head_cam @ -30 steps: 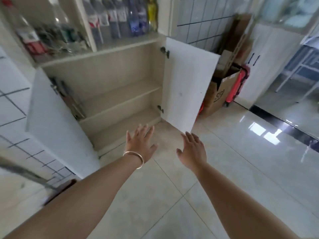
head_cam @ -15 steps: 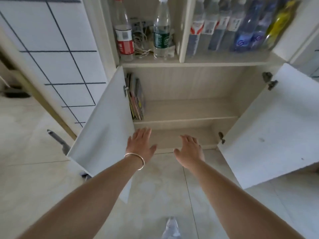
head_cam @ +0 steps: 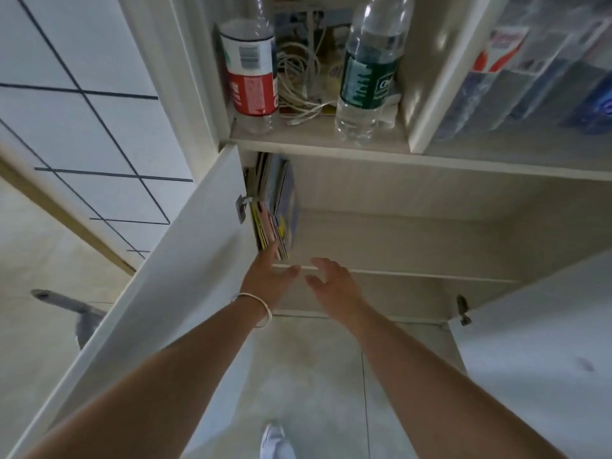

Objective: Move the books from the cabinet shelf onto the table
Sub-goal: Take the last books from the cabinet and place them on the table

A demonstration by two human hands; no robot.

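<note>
Both hands, left (head_cam: pixel 265 276) and right (head_cam: pixel 328 279), reach open and empty toward the upright books (head_cam: pixel 276 207); I judge they could topple if I grab loosely.

Both forearms were bare, no sleeves reaching into view. A thin silver bangle (head_cam: pixel 256 309) circled the wrist just behind the left hand (head_cam: pixel 265 276). The right hand (head_cam: pixel 331 279) and its wrist wore nothing at all. Down at the bottom, one white shoe (head_cam: pixel 275 440) poked out, blurred.
</note>
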